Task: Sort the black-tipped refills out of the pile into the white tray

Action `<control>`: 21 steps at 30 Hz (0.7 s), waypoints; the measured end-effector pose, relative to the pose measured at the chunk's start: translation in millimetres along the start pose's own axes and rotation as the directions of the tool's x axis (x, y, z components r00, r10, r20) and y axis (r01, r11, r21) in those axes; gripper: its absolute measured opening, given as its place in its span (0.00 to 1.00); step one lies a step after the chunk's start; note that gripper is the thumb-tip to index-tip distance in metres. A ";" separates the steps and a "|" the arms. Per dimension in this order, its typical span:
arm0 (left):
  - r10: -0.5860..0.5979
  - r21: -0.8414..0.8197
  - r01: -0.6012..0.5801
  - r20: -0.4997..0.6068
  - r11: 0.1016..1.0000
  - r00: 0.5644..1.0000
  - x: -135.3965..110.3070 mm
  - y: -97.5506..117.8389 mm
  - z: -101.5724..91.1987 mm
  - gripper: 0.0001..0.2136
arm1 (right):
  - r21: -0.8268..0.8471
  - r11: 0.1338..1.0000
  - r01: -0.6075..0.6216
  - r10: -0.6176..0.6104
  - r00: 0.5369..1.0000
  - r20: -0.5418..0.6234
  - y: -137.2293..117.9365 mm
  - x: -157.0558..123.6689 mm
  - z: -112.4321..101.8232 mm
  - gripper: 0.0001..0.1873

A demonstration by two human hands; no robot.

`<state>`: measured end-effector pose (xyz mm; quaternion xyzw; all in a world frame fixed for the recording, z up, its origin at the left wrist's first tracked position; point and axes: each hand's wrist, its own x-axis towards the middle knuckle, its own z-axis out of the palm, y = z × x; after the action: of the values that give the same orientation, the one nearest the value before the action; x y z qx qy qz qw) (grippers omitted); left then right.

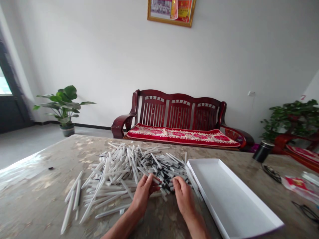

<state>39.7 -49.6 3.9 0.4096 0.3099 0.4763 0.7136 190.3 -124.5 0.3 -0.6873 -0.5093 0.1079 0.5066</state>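
Both bare forearms come in from the near edge, left of the open white tray [231,196], hands over the counter [32,205]. Left hand [143,194], the farther from the tray: thumb and fingers pinching one white pen-like tube [142,171], held slantwise. Right hand [183,196], near the tray's left wall: fingers curled in, thumb close to them; cannot tell whether anything is gripped.

Loose heap of similar tubes [109,181], many with black parts, spreads left of the tray; several lie just beside its left wall, a few stragglers well apart at the heap's far left. Right of the tray: black cylinder [263,151], dark cable [271,173], red-and-white plastic packet [300,186]. Beyond the tray: dark red wooden settee [179,111], patterned red cushion [181,134] along its seat. Well left of the tray, on the floor: potted broad-leaved plant [66,103].
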 end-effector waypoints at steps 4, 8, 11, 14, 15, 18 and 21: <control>-0.027 0.081 0.023 0.051 0.996 0.998 -0.8 2.5 -0.3 0.24 | -0.448 0.894 0.007 -0.049 0.995 -0.083 16.5 8.7 -31.9 0.12; 0.066 0.303 -0.095 0.104 0.948 0.992 -1.4 0.2 -1.6 0.24 | -0.718 0.695 -0.037 0.076 0.997 0.022 17.0 6.3 -42.8 0.10; 0.119 0.405 -0.173 0.155 0.898 0.981 -0.2 -4.6 -4.0 0.24 | -0.796 0.603 -0.055 0.157 0.986 0.052 10.4 4.3 -42.0 0.07; 0.096 0.467 -0.175 0.188 0.867 0.978 -0.5 -10.6 -5.0 0.24 | -0.823 0.566 -0.043 0.194 0.978 0.082 5.5 4.7 -40.4 0.07; 0.083 0.493 -0.170 0.194 0.853 0.978 -1.1 -12.1 -4.9 0.23 | -0.829 0.558 -0.042 0.203 0.975 0.087 4.5 5.0 -39.9 0.08; 0.094 0.594 -0.201 0.205 0.779 0.974 -4.1 -12.7 -4.3 0.20 | -0.841 0.539 -0.045 0.221 0.971 0.089 2.5 4.6 -37.9 0.10; 0.153 0.697 -0.288 0.251 0.657 0.956 -6.5 -9.9 -4.0 0.15 | -0.849 0.527 -0.041 0.216 0.972 0.087 1.0 2.1 -35.1 0.12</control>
<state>38.3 -56.6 -6.4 0.7319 0.3588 0.3608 0.4532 215.2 -143.4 16.6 -0.8686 -0.4898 -0.0510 0.0554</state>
